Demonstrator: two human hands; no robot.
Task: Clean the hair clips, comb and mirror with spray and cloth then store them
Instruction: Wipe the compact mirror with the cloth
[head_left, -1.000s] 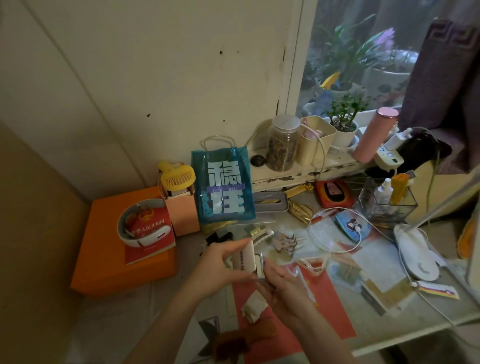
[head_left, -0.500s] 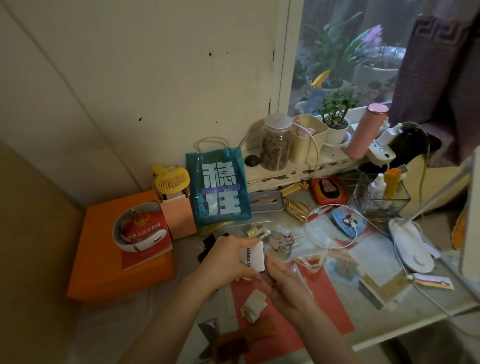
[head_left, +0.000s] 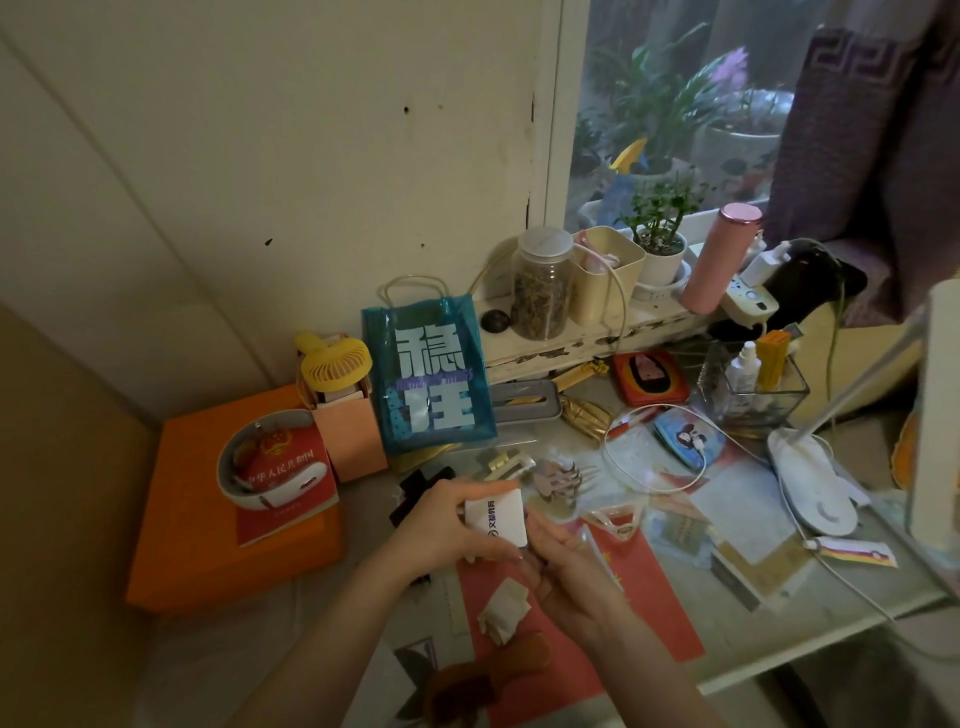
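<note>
Just left of the frame's centre, the left hand (head_left: 441, 525) is gripping a small white folding mirror (head_left: 496, 517), its fingers (head_left: 457, 501) curled round the case, while the right hand (head_left: 566, 564) is steadying the lower edge with fingers pinching it. Below, a crumpled cloth (head_left: 504, 610) and brown comb (head_left: 488, 680) are lying on the surface (head_left: 779, 618); right of centre, hair clips (head_left: 558, 475) are waiting. The mirror-cleaning step seems underway; next likely calls for picking up the cloth.
</note>
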